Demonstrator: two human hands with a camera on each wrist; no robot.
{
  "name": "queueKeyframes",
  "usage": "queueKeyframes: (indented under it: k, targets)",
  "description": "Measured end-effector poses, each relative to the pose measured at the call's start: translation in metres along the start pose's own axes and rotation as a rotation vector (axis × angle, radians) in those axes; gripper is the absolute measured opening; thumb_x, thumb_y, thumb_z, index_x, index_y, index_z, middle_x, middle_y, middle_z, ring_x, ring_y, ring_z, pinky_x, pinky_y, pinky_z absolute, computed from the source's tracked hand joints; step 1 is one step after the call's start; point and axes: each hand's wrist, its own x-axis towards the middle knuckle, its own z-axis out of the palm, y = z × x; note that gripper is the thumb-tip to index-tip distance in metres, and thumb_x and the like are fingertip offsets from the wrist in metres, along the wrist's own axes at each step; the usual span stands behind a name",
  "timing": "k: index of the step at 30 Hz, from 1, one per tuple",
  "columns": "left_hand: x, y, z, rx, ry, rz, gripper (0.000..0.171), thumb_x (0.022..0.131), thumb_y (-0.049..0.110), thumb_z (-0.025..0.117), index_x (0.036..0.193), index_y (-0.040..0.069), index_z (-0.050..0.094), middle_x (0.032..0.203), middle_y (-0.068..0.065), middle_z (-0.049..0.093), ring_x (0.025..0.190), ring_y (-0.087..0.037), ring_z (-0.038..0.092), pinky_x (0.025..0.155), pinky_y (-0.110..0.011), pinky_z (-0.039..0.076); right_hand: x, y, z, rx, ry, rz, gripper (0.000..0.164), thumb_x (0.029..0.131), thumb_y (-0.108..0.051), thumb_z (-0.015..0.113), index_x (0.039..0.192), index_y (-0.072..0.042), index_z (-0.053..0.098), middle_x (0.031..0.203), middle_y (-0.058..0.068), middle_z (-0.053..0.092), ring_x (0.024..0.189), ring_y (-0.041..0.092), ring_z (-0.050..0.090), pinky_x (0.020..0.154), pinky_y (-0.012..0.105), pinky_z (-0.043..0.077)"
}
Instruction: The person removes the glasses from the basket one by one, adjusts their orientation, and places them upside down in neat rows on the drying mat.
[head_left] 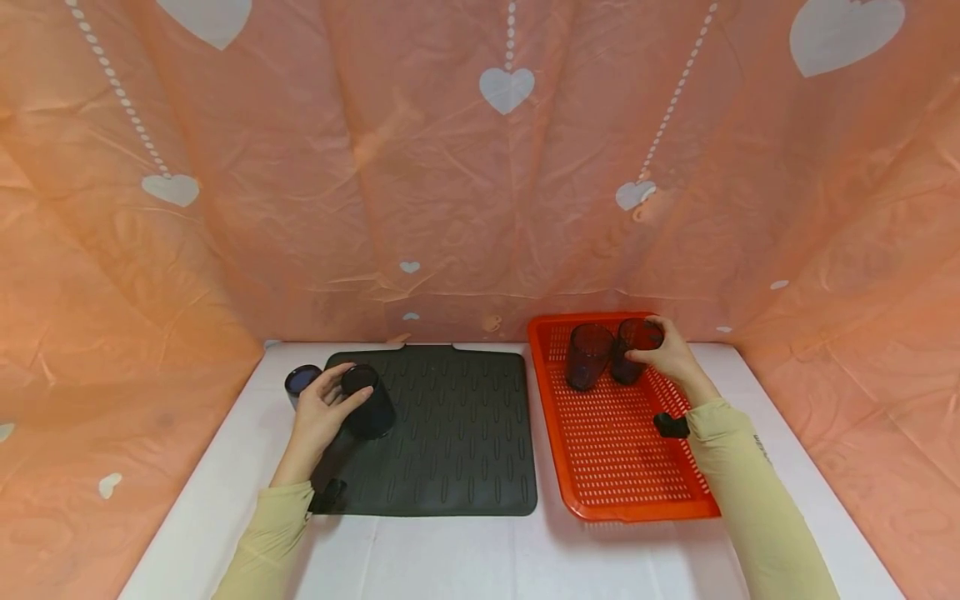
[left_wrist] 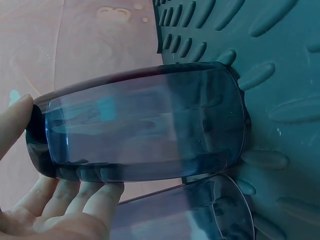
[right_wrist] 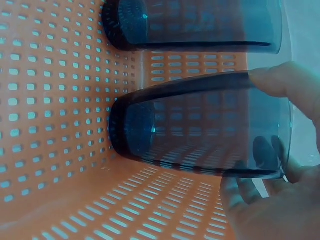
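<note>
My left hand (head_left: 318, 415) grips a dark tinted drinking glass (head_left: 372, 418) at its thick base, thumb on one side and fingers on the other. The glass stands upside down, rim at the dark ribbed drying mat (left_wrist: 295, 145). Beside it is a second tinted glass (left_wrist: 160, 215), also base up, at the mat's left edge. Over on the right, my right hand (head_left: 672, 360) pinches another tinted glass (right_wrist: 200, 125) near its rim, inside the orange basket (head_left: 555, 433). That glass has its base down at the basket floor. One more tinted glass (head_left: 587, 357) stands upright just left of it.
The mat and basket lie side by side on a white-covered table (head_left: 420, 554), a narrow strip between them. A peach curtain (head_left: 450, 192) with pale hearts hangs behind and along both sides. The basket has a raised perforated rim.
</note>
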Motion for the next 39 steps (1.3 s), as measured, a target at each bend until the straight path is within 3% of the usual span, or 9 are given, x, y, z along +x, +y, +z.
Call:
queueKeyframes:
  k: [9, 15, 20, 24, 29, 34, 39]
  targets:
    - [-0.001, -0.001, 0.000, -0.013, 0.000, 0.005, 0.064, 0.085, 0.020, 0.075, 0.139, 0.002, 0.045, 0.142, -0.018, 0.042, 0.131, -0.031, 0.041, 0.108, -0.044, 0.031, -0.005, -0.003, -0.005, -0.027, 0.004, 0.023, 0.085, 0.081, -0.007, 0.076, 0.145, 0.006, 0.022, 0.146, 0.032, 0.022, 0.131, 0.046, 0.026, 0.102, 0.055, 0.031]
    - [-0.002, 0.000, -0.001, -0.019, -0.004, -0.005, 0.063, 0.086, 0.018, 0.074, 0.139, 0.004, 0.045, 0.142, -0.017, 0.042, 0.130, -0.029, 0.042, 0.108, -0.044, 0.031, -0.009, -0.003, -0.006, -0.025, -0.032, 0.014, 0.082, 0.082, -0.006, 0.075, 0.145, 0.007, 0.024, 0.142, 0.031, 0.032, 0.119, 0.042, 0.041, 0.093, 0.044, 0.039]
    - [-0.001, 0.000, -0.002, -0.033, -0.011, -0.024, 0.062, 0.086, 0.014, 0.074, 0.139, 0.002, 0.044, 0.142, -0.019, 0.041, 0.130, -0.031, 0.040, 0.108, -0.045, 0.031, -0.013, -0.003, -0.005, 0.055, -0.052, 0.016, 0.085, 0.083, -0.003, 0.073, 0.146, 0.009, 0.018, 0.145, 0.031, 0.030, 0.133, 0.042, 0.030, 0.102, 0.046, 0.034]
    - [-0.003, 0.001, -0.002, -0.038, -0.012, -0.034, 0.063, 0.086, 0.016, 0.074, 0.139, 0.003, 0.044, 0.142, -0.017, 0.042, 0.130, -0.030, 0.041, 0.109, -0.044, 0.030, -0.017, -0.004, -0.006, 0.101, -0.042, 0.045, 0.087, 0.084, -0.004, 0.072, 0.147, 0.008, 0.014, 0.145, 0.030, 0.031, 0.133, 0.041, 0.030, 0.093, 0.031, 0.042]
    - [-0.004, 0.000, -0.001, -0.029, -0.004, -0.013, 0.064, 0.086, 0.020, 0.074, 0.140, 0.005, 0.044, 0.141, -0.015, 0.043, 0.129, -0.028, 0.042, 0.108, -0.042, 0.031, -0.023, -0.007, -0.010, 0.143, 0.000, 0.016, 0.080, 0.082, -0.002, 0.073, 0.144, 0.008, 0.024, 0.139, 0.029, 0.037, 0.117, 0.034, 0.043, 0.071, 0.017, 0.047]
    - [-0.003, -0.002, 0.000, -0.026, 0.000, 0.008, 0.064, 0.086, 0.020, 0.074, 0.140, 0.005, 0.044, 0.142, -0.016, 0.042, 0.129, -0.028, 0.042, 0.107, -0.043, 0.032, -0.028, -0.012, -0.017, 0.121, 0.044, -0.047, 0.077, 0.080, -0.002, 0.076, 0.141, 0.008, 0.031, 0.129, 0.021, 0.046, 0.095, 0.015, 0.053, 0.069, 0.016, 0.048]
    - [-0.003, 0.000, -0.001, -0.037, -0.002, -0.014, 0.064, 0.086, 0.020, 0.074, 0.140, 0.005, 0.044, 0.142, -0.016, 0.043, 0.129, -0.028, 0.042, 0.108, -0.042, 0.031, -0.032, -0.019, -0.018, 0.145, 0.041, -0.077, 0.077, 0.080, -0.001, 0.076, 0.142, 0.008, 0.031, 0.128, 0.013, 0.048, 0.100, 0.015, 0.052, 0.073, 0.013, 0.046]
